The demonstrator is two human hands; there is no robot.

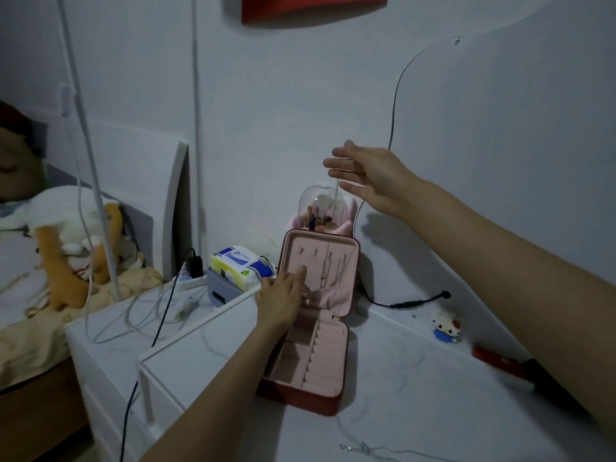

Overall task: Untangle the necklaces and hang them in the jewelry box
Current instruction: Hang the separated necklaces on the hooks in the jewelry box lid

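Observation:
A red jewelry box (300,391) with pink lining stands open on the white table, its lid (293,258) upright. My right hand (370,178) is raised above the lid, and a thin necklace chain (337,191) hangs down from its fingers toward the lid. Thin chains (328,268) hang inside the lid at its right. My left hand (283,295) rests on the lid's lower pocket, fingers pressed against the lining. Another silver necklace (363,449) lies loose on the table near the front edge.
A clear dome holder with brushes (318,208) stands behind the box. A tissue pack (243,265) sits on a grey case at the left. Cables (160,315) trail over the lower white cabinet. A small block figure (446,325) and a red object (496,360) lie at the right.

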